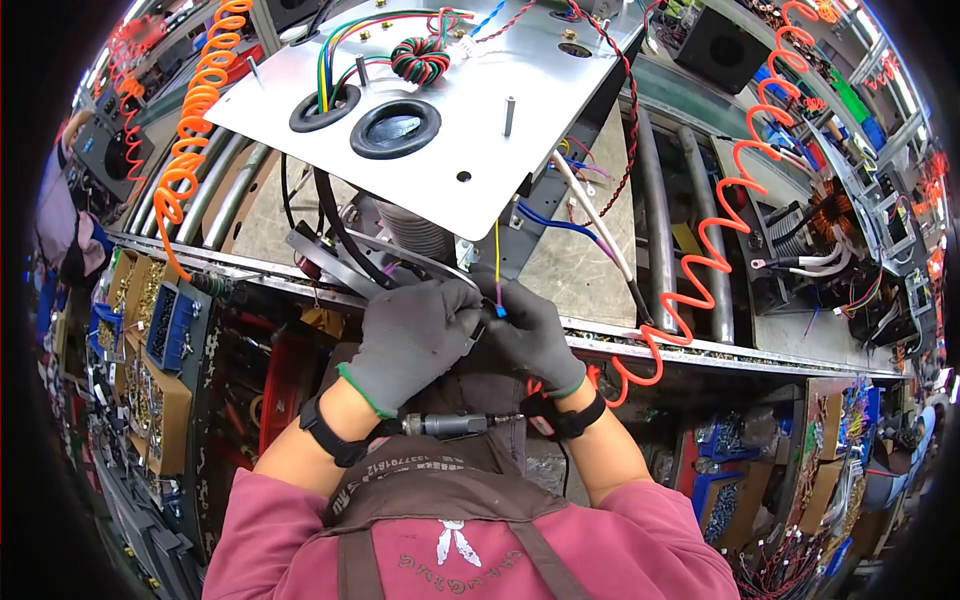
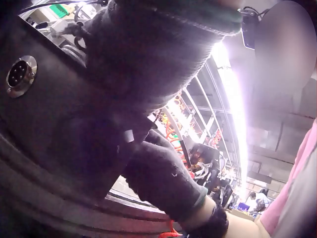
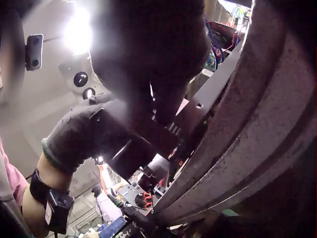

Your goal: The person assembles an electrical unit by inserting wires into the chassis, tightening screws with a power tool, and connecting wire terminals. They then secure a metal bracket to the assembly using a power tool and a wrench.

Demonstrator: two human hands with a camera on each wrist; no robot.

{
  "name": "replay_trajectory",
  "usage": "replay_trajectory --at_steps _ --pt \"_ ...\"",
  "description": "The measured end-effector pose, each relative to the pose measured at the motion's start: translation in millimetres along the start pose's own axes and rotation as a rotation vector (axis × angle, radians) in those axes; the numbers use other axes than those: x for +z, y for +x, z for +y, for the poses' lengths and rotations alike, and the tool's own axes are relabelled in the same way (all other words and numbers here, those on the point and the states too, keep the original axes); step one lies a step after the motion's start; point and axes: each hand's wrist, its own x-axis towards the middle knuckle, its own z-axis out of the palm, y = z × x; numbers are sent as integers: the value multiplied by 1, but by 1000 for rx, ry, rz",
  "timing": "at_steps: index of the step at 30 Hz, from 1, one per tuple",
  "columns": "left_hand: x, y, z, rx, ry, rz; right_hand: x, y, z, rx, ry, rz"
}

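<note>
Both hands wear grey gloves and meet at the bench's front edge. In the head view the left hand [image 1: 415, 335] curls its fingers on a dark panel, which carries a round metal socket [image 2: 22, 76] in the left wrist view. Close beside it, the right hand [image 1: 530, 335] bends its fingers round the panel's other side; its fingertips are largely hidden. A yellow wire [image 1: 498, 250] hangs down to a blue terminal [image 1: 501, 312] between the hands. Above stands a silver plate [image 1: 450, 170] with black grommets [image 1: 396, 129] and a wound coil [image 1: 420, 61].
Metal rollers [image 1: 655, 220] flank the work. Orange coiled hoses [image 1: 190, 130] hang on both sides. A power tool [image 1: 450, 425] lies across the lap. Bins of screws [image 1: 170, 330] stand left, more parts bins [image 1: 725, 500] right. Another wired unit [image 1: 830, 240] is on the bench at right.
</note>
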Motion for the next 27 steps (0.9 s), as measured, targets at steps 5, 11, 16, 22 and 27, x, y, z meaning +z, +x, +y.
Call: replay_trajectory --at_steps 5,11,16,22,27 --pt "-3 -3 -9 49 -69 -15 6 3 -2 26 163 63" --pt "-5 -6 0 20 -17 10 5 2 -5 34 160 52" --pt "-1 -7 -5 95 49 53 4 4 -8 55 193 72" --pt "0 -10 -5 150 187 73 4 4 -13 135 286 67" --pt "-1 -8 -6 149 188 53 4 5 -12 184 280 45"
